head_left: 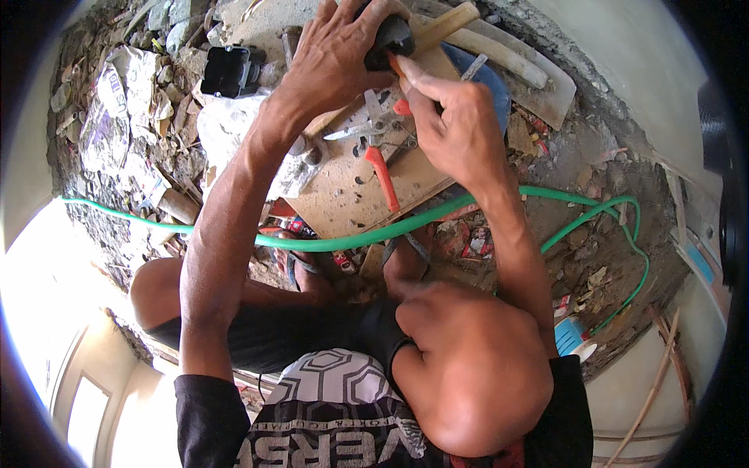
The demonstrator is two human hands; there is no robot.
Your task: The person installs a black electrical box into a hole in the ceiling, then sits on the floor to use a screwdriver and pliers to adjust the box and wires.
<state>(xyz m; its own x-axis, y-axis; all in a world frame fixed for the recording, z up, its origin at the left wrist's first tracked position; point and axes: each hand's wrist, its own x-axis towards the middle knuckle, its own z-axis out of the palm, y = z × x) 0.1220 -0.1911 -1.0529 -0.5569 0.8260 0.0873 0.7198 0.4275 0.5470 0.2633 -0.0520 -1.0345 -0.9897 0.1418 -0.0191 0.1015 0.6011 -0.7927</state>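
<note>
At the top of the view, my left hand [335, 58] is closed round a black box-like piece [392, 37], steadying it over a board [335, 207]. Just to its right, my right hand [460, 117] pinches a slim orange piece [396, 65] against the black piece's lower edge; most of it is hidden by the fingers. On the board between my arms lies a tool with an orange handle [381, 175], beside a pointed metal blade [349, 134]. Another black open box [226, 72] rests left of my left hand.
A green hose [367, 235] crosses in front of my feet and loops at the right. Wooden handles [446, 28] and a blue container [497, 97] lie beyond my right hand. Rubble and plastic bags [117, 109] cover the left. A blue-and-white object [573, 337] sits by my right arm.
</note>
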